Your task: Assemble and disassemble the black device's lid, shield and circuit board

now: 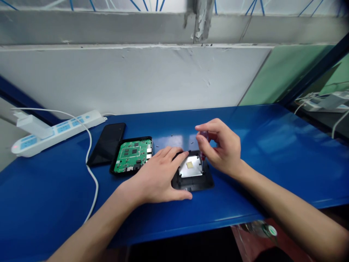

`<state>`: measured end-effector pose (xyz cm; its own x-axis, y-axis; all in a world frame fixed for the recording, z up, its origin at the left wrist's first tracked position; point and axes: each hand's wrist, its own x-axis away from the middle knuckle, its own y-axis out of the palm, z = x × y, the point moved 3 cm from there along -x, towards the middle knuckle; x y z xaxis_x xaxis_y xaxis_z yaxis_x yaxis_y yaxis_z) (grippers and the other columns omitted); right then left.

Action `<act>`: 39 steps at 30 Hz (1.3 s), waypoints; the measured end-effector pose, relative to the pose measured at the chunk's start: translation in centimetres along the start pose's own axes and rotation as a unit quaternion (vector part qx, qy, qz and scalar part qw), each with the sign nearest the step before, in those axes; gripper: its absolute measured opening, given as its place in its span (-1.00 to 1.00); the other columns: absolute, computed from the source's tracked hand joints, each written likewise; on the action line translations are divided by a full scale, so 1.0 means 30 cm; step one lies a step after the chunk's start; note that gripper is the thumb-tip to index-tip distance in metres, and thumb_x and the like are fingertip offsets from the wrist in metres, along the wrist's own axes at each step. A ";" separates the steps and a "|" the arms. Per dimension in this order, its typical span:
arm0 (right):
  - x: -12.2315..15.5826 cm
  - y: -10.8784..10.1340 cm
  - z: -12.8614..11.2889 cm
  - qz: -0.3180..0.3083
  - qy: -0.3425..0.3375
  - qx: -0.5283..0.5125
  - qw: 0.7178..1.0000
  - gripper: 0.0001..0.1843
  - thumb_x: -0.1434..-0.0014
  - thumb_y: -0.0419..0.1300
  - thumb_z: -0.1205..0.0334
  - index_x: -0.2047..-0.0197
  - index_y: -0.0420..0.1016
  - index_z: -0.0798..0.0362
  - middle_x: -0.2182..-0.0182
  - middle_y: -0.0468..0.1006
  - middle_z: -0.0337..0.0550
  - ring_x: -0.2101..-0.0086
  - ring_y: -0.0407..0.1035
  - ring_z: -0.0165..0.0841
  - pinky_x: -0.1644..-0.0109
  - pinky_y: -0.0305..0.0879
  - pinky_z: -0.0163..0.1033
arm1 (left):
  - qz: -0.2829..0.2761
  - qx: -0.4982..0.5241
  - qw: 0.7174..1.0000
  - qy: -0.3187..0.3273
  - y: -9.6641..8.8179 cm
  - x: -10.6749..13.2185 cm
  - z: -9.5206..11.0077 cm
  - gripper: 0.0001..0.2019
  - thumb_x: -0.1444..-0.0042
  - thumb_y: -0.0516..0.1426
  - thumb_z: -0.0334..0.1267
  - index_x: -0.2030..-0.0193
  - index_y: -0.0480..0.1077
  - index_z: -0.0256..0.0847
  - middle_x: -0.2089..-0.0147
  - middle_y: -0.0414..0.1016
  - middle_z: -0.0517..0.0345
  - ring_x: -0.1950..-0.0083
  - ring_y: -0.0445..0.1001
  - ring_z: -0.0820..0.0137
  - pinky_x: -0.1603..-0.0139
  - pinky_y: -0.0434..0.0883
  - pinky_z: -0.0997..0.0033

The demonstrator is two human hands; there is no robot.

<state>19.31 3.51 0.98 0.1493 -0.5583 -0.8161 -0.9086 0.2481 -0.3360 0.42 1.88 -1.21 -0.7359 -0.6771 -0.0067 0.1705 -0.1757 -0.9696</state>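
A black plastic cover [200,183] lies on the blue table, with a silver metal plate [195,171] inside it that bears a small beige pad [189,165]. Across the cover's left side rests my left hand [160,174], fingers spread and pressing on its edges. My right hand [220,147] pinches a screwdriver [204,137] with a clear handle, held upright. Its tip meets the plate's right edge, where the screw itself is too small to make out. Left of my left hand sits a black case half with a green circuit board [132,156].
A black smartphone [107,143] lies beside the circuit board's case. Several tiny screws [192,142] are scattered behind the cover. At the left stand a white power strip [60,133] with a plugged-in adapter and a white cable [91,171]. A bottle [261,229] is below the table's front edge.
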 end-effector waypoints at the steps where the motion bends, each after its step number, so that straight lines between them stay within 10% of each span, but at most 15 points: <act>1: 0.000 0.000 0.000 0.001 0.000 0.000 1.000 -0.77 -0.30 0.20 0.34 -0.02 0.44 -0.06 0.32 0.41 -0.26 0.51 0.29 -0.52 0.44 0.40 -0.29 | 0.003 0.003 1.000 0.001 0.000 0.000 -0.001 -0.02 0.00 0.25 0.35 -0.40 0.16 -0.25 -0.38 0.26 -0.23 -0.37 0.24 -0.15 -0.36 0.23 -0.17; 23: 0.033 -0.045 -0.036 0.052 -0.022 -0.065 0.996 -0.68 -0.14 0.37 0.42 0.07 0.51 -0.07 0.35 0.55 -0.22 0.41 0.46 -0.39 0.47 0.44 -0.25 | 0.024 0.028 0.999 0.015 -0.002 0.002 0.003 -0.08 -0.02 0.23 0.35 -0.37 0.21 -0.23 -0.31 0.32 -0.15 -0.28 0.32 -0.08 -0.30 0.29 -0.10; 31: 0.054 -0.048 -0.058 -0.002 0.067 -0.130 0.989 -0.70 -0.22 0.26 0.48 0.04 0.57 -0.06 0.19 0.57 -0.12 0.27 0.57 -0.32 0.33 0.57 -0.18 | 0.020 0.026 0.999 0.014 -0.007 0.003 0.008 -0.09 -0.01 0.25 0.34 -0.34 0.24 -0.26 -0.28 0.33 -0.16 -0.24 0.34 -0.07 -0.28 0.32 -0.09; 39: 0.055 -0.061 -0.064 -0.023 0.020 -0.114 0.993 -0.62 -0.16 0.31 0.50 -0.01 0.56 -0.05 0.22 0.64 -0.11 0.23 0.58 -0.25 0.23 0.58 -0.09 | 0.020 0.029 0.999 0.015 -0.009 0.000 0.010 -0.09 0.00 0.26 0.34 -0.34 0.24 -0.26 -0.25 0.34 -0.12 -0.22 0.35 -0.06 -0.27 0.34 -0.06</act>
<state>20.45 0.61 1.16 0.1812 -0.5966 -0.7818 -0.9665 0.0389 -0.2537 0.56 1.72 -0.88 -0.7472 -0.6625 -0.0530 0.2363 -0.1904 -0.9528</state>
